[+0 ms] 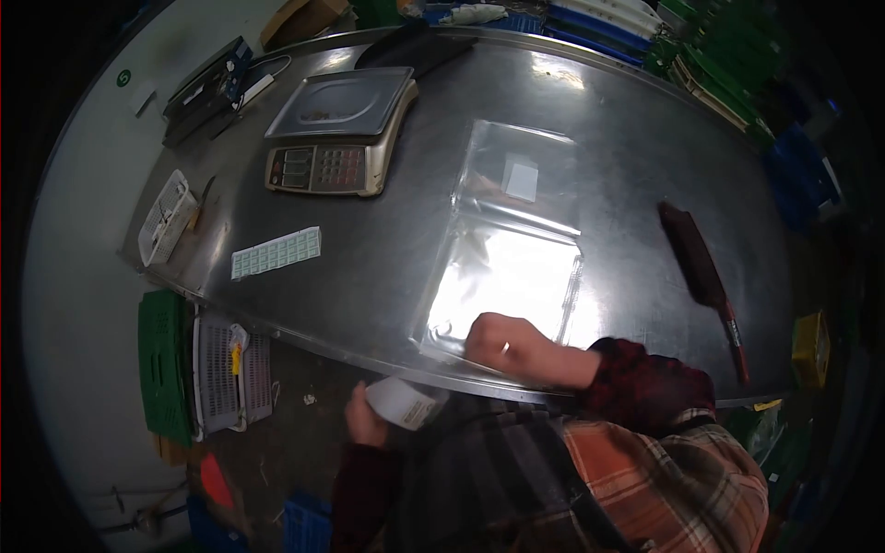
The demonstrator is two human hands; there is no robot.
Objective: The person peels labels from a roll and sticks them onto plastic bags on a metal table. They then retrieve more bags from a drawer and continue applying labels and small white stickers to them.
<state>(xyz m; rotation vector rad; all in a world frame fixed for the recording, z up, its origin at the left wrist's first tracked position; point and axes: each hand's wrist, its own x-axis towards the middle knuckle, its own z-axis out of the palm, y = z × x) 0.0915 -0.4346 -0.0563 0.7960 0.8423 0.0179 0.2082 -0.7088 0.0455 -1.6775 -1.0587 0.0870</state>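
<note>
My left hand (366, 421) is closed on a white printed card (403, 404), held just off the table's front edge. Small dark print shows on one side of the card, too blurred to read. My right hand (507, 344) is curled like a fist over the near edge of a clear plastic bag (510, 276) lying flat on the metal table. A small bright spot shows at its fingers; what they hold, if anything, is hidden. Farther back, another clear plastic bag (489, 152) lies with a white label (521, 179) on it.
A weighing scale (332, 138) stands at the back left of the metal table (369, 267). Nearer lies a pale green sheet of stickers (277, 253), with a white basket (166, 219) at the left edge. A dark red long-handled tool (696, 263) lies on the right. Crates (166, 369) stand below left.
</note>
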